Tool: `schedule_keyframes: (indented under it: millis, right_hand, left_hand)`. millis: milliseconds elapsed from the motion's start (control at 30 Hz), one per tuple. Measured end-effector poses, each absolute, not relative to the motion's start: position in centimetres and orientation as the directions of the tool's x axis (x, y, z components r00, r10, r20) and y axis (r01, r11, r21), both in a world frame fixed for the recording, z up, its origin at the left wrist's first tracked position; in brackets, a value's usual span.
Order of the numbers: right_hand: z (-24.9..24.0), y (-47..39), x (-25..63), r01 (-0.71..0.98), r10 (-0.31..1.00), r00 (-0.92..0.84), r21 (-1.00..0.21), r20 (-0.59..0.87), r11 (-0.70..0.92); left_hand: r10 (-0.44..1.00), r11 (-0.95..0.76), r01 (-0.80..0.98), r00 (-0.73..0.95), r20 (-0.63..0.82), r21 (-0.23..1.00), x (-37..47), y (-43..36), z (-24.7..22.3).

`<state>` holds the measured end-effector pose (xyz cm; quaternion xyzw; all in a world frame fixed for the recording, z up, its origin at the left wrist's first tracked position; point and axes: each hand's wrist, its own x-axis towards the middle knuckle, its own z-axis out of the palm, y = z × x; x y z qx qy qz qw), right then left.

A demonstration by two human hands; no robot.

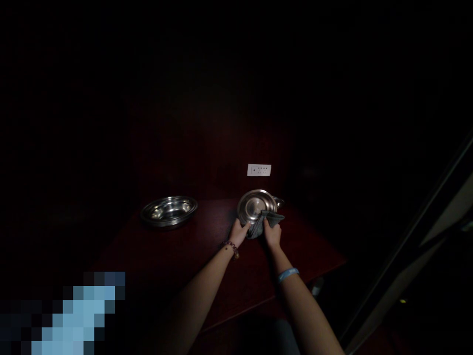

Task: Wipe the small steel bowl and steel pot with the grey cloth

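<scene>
A round, shiny metal bowl (255, 206) is tilted up above the dark red table, its inside turned towards me. My left hand (240, 232) grips its lower left rim, thumb on the near side. In my right hand (272, 233) is a grey-green cloth (257, 229), bunched against the bowl's lower right edge. The cloth hides part of that rim. To the left, a wide metal basin (169, 211) rests on the table. Behind the held bowl, part of another shiny metal dish (279, 202) shows at the right.
The dark red table (207, 236) ends in a front edge below my forearms. A white socket plate (259, 170) is on the dark wall behind. A pale slanting panel edge (414, 256) stands at the right. Much of the room is too dark to make out.
</scene>
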<state>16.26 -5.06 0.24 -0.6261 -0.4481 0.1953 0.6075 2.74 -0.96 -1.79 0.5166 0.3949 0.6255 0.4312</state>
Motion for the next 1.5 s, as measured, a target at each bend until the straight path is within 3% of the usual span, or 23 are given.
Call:
schedule_keyframes:
  millis: [800,967,1233,1500]
  right_hand:
    - [0.5,-5.3,15.9,0.347,0.825,0.456,-0.92,0.335,0.182]
    - [0.3,-5.0,16.1,0.322,0.813,0.488,-0.931,0.319,0.172]
    - [-0.3,-4.6,16.5,0.29,0.776,0.556,-0.944,0.298,0.154]
    - [-0.3,-4.6,16.5,0.293,0.767,0.559,-0.94,0.315,0.172]
  left_hand:
    - [0.869,-0.446,0.002,-0.24,0.433,0.895,1.9,-2.5,-0.3]
    - [0.881,-0.44,-0.042,-0.214,0.422,0.897,2.1,-2.2,-0.3]
    - [0.947,-0.305,-0.172,-0.154,0.28,0.937,2.4,-1.7,-0.9]
    - [0.959,-0.285,0.05,0.01,0.284,0.957,2.8,-1.4,-1.8]
